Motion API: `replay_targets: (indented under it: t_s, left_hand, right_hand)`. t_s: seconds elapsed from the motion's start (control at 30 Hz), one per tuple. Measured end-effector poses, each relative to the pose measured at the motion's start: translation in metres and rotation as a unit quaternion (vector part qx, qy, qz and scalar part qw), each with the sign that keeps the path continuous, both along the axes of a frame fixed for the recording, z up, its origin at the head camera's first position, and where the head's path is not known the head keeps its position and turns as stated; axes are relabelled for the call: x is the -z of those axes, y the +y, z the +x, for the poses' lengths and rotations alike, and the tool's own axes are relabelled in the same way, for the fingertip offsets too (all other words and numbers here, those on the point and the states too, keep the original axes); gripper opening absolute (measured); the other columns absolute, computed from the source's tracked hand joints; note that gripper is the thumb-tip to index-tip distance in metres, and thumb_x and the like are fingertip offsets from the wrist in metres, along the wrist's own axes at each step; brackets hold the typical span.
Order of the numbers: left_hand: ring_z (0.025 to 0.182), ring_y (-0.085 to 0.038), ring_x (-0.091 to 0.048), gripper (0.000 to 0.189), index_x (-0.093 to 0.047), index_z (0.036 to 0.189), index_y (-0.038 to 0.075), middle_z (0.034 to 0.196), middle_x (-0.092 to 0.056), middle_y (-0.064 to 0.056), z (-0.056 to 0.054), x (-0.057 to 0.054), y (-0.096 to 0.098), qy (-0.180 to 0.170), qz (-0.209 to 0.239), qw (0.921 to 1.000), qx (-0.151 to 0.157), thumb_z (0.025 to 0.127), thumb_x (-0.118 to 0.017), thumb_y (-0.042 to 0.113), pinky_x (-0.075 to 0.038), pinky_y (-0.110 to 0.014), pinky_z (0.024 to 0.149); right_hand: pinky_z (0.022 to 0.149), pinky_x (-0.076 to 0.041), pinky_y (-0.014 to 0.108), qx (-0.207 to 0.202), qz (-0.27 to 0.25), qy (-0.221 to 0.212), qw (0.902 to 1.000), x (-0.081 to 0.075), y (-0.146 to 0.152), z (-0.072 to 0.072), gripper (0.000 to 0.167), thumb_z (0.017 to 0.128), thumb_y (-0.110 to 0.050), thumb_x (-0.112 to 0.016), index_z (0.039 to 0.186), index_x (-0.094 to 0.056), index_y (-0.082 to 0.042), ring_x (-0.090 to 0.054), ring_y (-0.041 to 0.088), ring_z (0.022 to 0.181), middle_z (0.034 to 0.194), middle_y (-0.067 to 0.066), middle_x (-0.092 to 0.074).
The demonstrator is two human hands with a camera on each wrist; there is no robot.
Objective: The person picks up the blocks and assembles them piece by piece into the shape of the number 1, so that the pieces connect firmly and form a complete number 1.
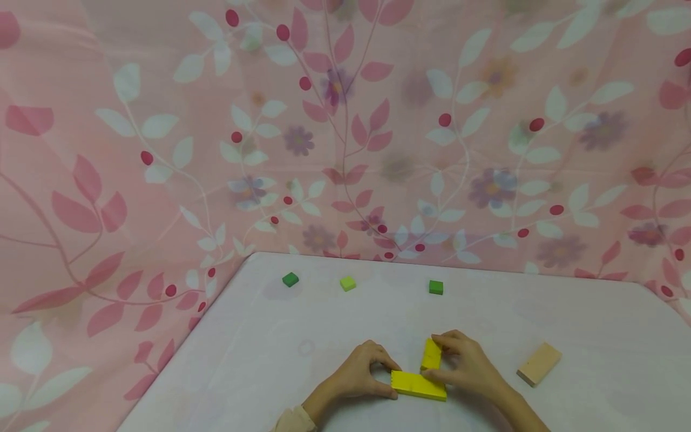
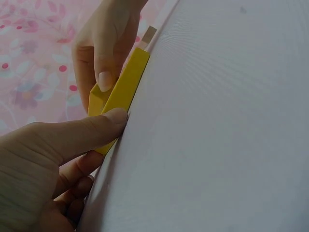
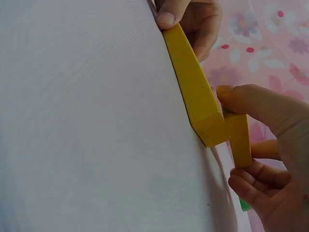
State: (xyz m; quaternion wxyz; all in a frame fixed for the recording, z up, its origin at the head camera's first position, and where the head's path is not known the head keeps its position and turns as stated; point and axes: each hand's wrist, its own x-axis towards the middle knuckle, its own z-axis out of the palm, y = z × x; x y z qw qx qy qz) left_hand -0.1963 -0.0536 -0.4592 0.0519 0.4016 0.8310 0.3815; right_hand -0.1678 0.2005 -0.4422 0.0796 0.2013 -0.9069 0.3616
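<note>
Flat on the table, a long yellow block (image 1: pixel 418 386) has its left end between the thumb and fingers of my left hand (image 1: pixel 358 375). A second yellow block (image 1: pixel 431 354) stands just behind it, pointing away from me toward the back of the table. My right hand (image 1: pixel 472 365) pinches this one, thumb at the near end and fingertips at the far end. In the right wrist view the second block (image 3: pixel 240 140) sits close against the long block's (image 3: pixel 190 77) rear side, near its right end. Part of that meeting place is hidden by my right thumb.
A plain wooden block (image 1: pixel 540 364) lies to the right of my right hand. Farther back are a dark green block (image 1: pixel 290 279), a light green block (image 1: pixel 348 283) and another green block (image 1: pixel 436 287). Floral curtains (image 1: pixel 345 150) hang behind the white-covered table (image 1: pixel 259 342).
</note>
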Motion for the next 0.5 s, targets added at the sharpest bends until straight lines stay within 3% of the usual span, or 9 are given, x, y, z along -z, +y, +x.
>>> replay_targets:
  t_s: [0.33, 0.5]
  left_hand:
    - [0.087, 0.004, -0.047, 0.034, -0.075, 0.099, 0.015, 0.089, -0.066, 0.015, 0.0004, -0.0003, 0.0003, 0.004, 0.001, 1.0, -0.001, 0.07, -0.084, 0.028, -0.038, -0.016, 0.079]
    - [0.087, 0.004, -0.046, 0.034, -0.075, 0.099, 0.015, 0.089, -0.065, 0.016, 0.0002, 0.0002, 0.0003, 0.0, 0.002, 1.0, -0.003, 0.07, -0.084, 0.028, -0.037, -0.015, 0.079]
  right_hand:
    - [0.08, -0.05, 0.032, -0.018, 0.022, -0.022, 0.9993, 0.0046, -0.0053, -0.0076, 0.064, 0.074, -0.042, -0.078, 0.117, -0.063, 0.003, -0.054, 0.013, 0.087, 0.103, 0.004, -0.06]
    - [0.084, -0.05, 0.04, -0.041, 0.036, -0.027, 0.9981, 0.0017, -0.0065, -0.0076, 0.063, 0.077, -0.043, -0.074, 0.119, -0.063, 0.002, -0.055, 0.018, 0.092, 0.106, 0.005, -0.06]
